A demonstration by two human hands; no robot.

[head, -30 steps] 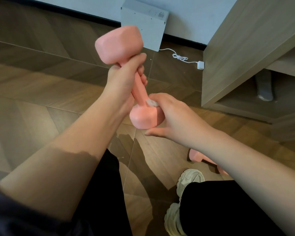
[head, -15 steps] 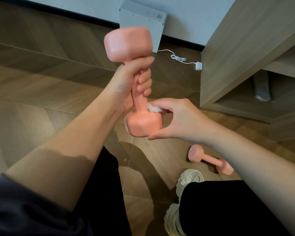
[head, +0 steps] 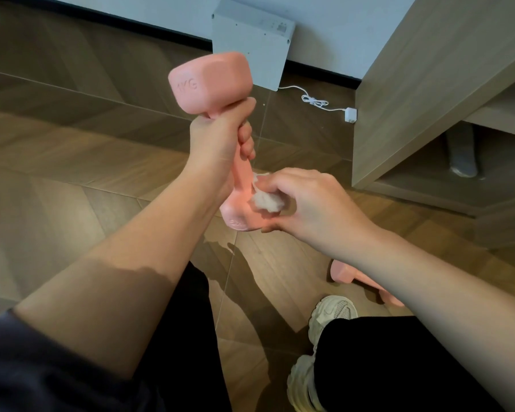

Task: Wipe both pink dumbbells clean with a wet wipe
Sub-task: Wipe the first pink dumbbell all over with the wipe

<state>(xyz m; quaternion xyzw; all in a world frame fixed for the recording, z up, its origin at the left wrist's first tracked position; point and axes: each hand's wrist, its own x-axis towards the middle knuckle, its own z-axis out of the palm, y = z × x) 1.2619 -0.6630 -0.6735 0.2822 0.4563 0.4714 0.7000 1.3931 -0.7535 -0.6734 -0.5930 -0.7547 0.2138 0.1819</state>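
**Wipe at work on the lower head of the held dumbbell**

The pink block-headed dumbbell (head: pixel 211 81) is held in the air at the centre of the frame. Its long axis is close to upright and leans so that the head stamped "1KG" points to the upper left, while the other head sits lower, just right of centre. The left hand (head: pixel 217 144) is wrapped round the upper part of the shaft, right under the top head, with its fingers curled. The right hand (head: pixel 304 203) pinches a crumpled white wet wipe (head: pixel 266 202) and presses it where the shaft meets the lower head.

The weight looks rigid and dense for its bulk, with a smooth coating that is likely to turn slick once damp. The narrow shaft is the sound place to grip, and the heads are too broad. The wipe is soft and limp, so it needs fingertip pressure behind it.

The second pink dumbbell (head: pixel 342 273) lies on the brown wooden plank floor (head: pixel 72 188) at lower right, partly hidden by the right forearm.
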